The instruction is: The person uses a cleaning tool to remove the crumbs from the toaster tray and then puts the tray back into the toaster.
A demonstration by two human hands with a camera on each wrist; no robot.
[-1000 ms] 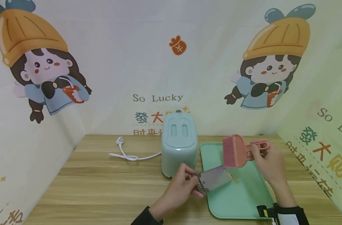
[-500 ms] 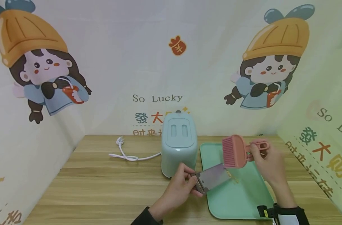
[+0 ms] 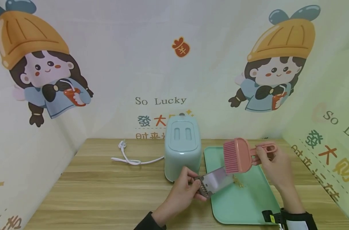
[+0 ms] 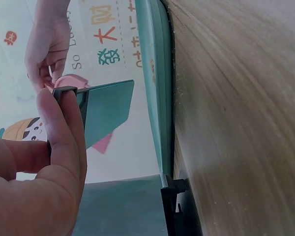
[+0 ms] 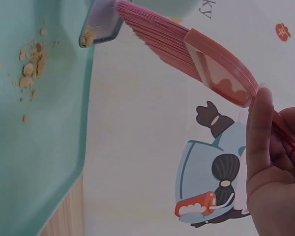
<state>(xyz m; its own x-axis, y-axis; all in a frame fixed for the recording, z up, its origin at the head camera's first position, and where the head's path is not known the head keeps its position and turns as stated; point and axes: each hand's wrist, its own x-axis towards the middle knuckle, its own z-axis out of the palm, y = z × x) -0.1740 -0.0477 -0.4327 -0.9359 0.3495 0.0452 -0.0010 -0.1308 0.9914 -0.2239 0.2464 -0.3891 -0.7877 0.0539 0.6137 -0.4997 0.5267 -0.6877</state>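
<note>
My left hand [image 3: 183, 190] pinches the perforated end of a thin metal crumb tray [image 3: 216, 181], which slants over the near-left part of a green tray [image 3: 243, 209]. With its fingers round the looped handle, my right hand [image 3: 277, 169] holds a pink brush [image 3: 244, 156]. The bristles point left and meet the far end of the crumb tray. In the right wrist view, a few crumbs [image 5: 88, 37] cling to that end. Loose crumbs [image 5: 33, 66] lie on the green tray below. The left wrist view shows the crumb tray's underside [image 4: 108, 108] raised above the green tray.
A pale blue toaster [image 3: 182, 132] stands left of the green tray, just beyond my left hand. Its white cord [image 3: 134, 161] lies looped on the wooden table [image 3: 105, 198] to the left. A printed cloth backdrop [image 3: 128, 64] rises behind and at both sides.
The brush has shifted slightly left, its bristles now farther over the crumb tray's end. The crumb tray has turned a little in my left hand's grip, catching more light.
</note>
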